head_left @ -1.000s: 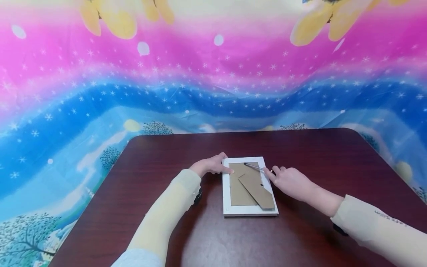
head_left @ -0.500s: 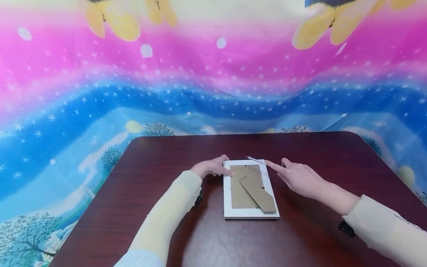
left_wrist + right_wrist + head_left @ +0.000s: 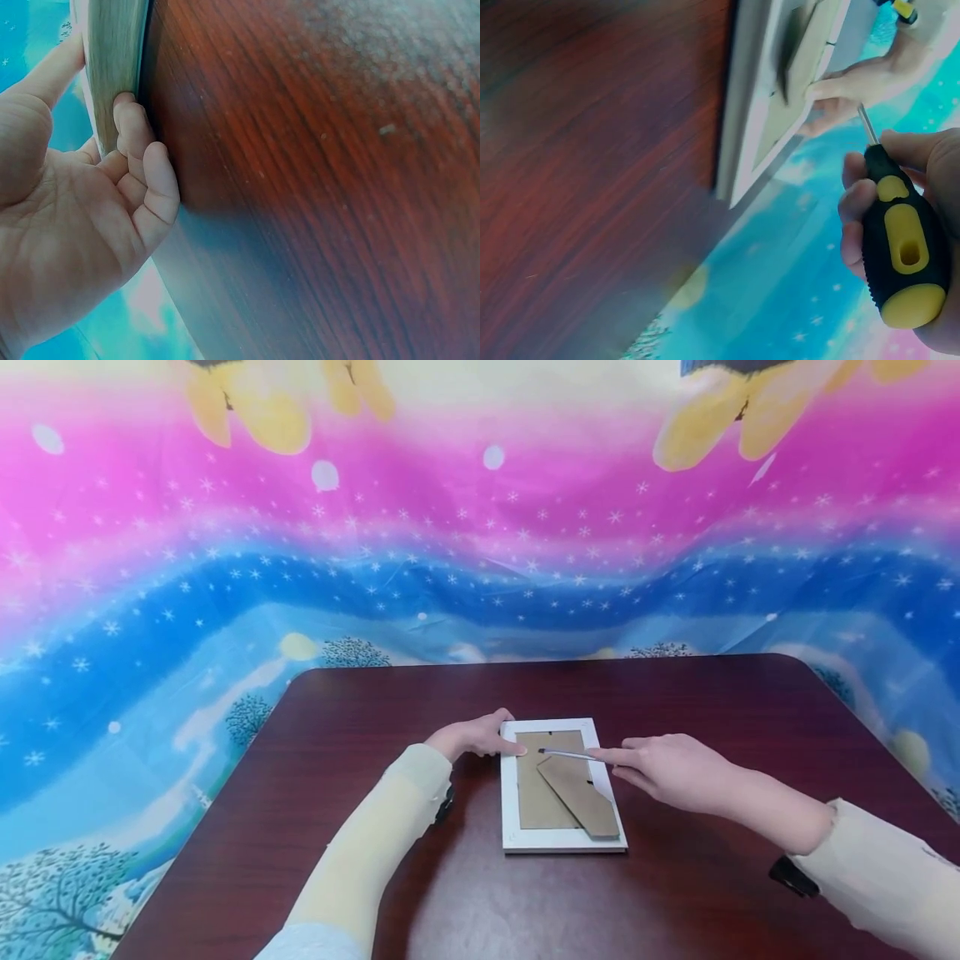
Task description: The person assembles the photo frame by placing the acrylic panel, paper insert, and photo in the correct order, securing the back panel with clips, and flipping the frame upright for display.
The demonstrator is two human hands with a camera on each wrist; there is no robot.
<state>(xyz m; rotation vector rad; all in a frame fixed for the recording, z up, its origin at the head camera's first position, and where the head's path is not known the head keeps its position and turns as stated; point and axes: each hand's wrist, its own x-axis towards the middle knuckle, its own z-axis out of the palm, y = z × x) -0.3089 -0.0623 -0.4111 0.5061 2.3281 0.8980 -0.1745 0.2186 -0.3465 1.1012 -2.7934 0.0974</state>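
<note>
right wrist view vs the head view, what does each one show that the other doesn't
Only the right wrist view shows the screwdriver's black and yellow handle, gripped in the right hand.

Only the head view shows the whole white picture frame lying face down on the table, its cardboard stand, and both sleeves.

Both show the thin metal shaft pointing at the frame's back, and the left hand holding the frame's edge.

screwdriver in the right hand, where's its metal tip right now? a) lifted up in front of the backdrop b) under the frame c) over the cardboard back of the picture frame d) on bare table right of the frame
c: in the head view the right hand holds the screwdriver with its tip over the brown backing of the white picture frame, while the left hand grips the frame's left edge.
</note>
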